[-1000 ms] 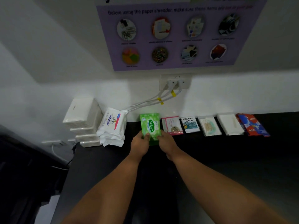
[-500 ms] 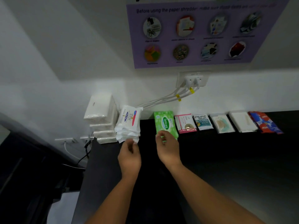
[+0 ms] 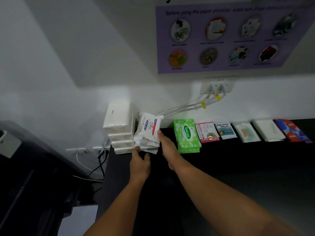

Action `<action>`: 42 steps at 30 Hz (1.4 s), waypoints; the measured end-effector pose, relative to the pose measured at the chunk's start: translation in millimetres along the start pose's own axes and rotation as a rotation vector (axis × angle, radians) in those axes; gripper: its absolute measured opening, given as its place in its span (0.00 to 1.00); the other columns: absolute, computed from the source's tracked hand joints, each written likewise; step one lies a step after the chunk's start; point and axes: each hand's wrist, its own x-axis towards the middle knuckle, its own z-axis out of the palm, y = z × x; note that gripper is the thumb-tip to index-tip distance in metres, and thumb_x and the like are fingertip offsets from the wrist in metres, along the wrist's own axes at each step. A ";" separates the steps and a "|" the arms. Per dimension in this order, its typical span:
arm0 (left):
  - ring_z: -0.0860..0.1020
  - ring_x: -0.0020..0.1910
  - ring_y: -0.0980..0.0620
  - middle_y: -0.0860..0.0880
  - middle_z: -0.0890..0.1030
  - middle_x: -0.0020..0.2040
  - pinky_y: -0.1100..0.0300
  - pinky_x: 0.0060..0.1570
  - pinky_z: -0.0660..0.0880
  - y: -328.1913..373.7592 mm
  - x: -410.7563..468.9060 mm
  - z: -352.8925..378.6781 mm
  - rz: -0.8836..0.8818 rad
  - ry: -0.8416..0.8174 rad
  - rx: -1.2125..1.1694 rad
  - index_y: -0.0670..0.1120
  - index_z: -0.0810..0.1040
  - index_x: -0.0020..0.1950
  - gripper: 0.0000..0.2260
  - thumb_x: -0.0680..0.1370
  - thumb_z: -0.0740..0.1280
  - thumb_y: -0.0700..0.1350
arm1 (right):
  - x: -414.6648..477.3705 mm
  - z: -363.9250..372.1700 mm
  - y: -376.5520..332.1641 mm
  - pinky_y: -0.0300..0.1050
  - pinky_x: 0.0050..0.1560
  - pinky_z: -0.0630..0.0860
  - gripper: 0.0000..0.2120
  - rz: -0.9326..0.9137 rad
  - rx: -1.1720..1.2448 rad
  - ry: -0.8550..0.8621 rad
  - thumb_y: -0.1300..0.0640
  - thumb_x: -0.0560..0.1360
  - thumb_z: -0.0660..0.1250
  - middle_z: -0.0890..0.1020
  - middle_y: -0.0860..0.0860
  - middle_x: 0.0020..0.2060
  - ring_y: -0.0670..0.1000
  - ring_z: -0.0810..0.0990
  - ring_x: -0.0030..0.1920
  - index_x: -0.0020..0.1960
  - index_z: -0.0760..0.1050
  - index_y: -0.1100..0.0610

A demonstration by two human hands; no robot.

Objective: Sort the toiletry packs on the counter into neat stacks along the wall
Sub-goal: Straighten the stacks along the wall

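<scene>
In the head view, the stack of Dove wipe packs [image 3: 148,132] leans at the back left of the black counter [image 3: 230,171], just beside a pile of white tissue packs [image 3: 119,126] against the wall. The right hand [image 3: 167,145] lies flat, fingers straight and together, pressed on the stack's right side. The left hand [image 3: 139,161] touches its lower front edge; whether it pinches a flap cannot be told. To the right, a green Sanicare stack [image 3: 186,135] and a row of sachets [image 3: 225,131] line the wall.
</scene>
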 end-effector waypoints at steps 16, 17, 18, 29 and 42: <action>0.80 0.48 0.55 0.54 0.82 0.51 0.62 0.45 0.72 14.3 -7.4 -6.6 0.181 0.225 0.096 0.51 0.76 0.60 0.12 0.78 0.64 0.41 | 13.6 5.5 -9.7 0.42 0.48 0.76 0.16 -0.039 0.029 0.161 0.45 0.78 0.65 0.85 0.49 0.49 0.47 0.83 0.48 0.57 0.82 0.54; 0.80 0.48 0.56 0.55 0.82 0.50 0.62 0.45 0.73 15.5 -9.7 -5.7 0.205 0.250 0.054 0.52 0.76 0.58 0.09 0.79 0.63 0.44 | 14.9 5.2 -9.4 0.43 0.48 0.77 0.15 -0.034 0.030 0.161 0.45 0.78 0.65 0.85 0.48 0.49 0.47 0.83 0.48 0.56 0.82 0.54; 0.79 0.49 0.57 0.56 0.81 0.50 0.61 0.46 0.75 16.5 -11.5 -4.1 0.228 0.244 0.015 0.54 0.76 0.58 0.08 0.80 0.63 0.47 | 16.0 4.8 -9.1 0.44 0.49 0.78 0.15 -0.031 0.038 0.160 0.45 0.78 0.65 0.86 0.49 0.49 0.47 0.84 0.48 0.55 0.82 0.54; 0.76 0.65 0.56 0.56 0.79 0.65 0.51 0.69 0.70 16.8 15.3 -1.7 0.024 -0.117 -0.320 0.59 0.71 0.72 0.32 0.75 0.51 0.74 | 5.5 6.6 -11.1 0.32 0.35 0.78 0.14 -0.049 0.188 -0.007 0.50 0.82 0.61 0.84 0.50 0.52 0.39 0.85 0.41 0.64 0.77 0.54; 0.75 0.60 0.71 0.65 0.79 0.60 0.69 0.57 0.69 0.4 -62.4 -30.3 0.074 -0.183 -0.254 0.63 0.71 0.68 0.19 0.81 0.51 0.62 | -56.9 2.7 27.7 0.53 0.51 0.83 0.14 -0.056 0.204 -0.019 0.47 0.81 0.63 0.86 0.51 0.53 0.51 0.86 0.50 0.63 0.78 0.51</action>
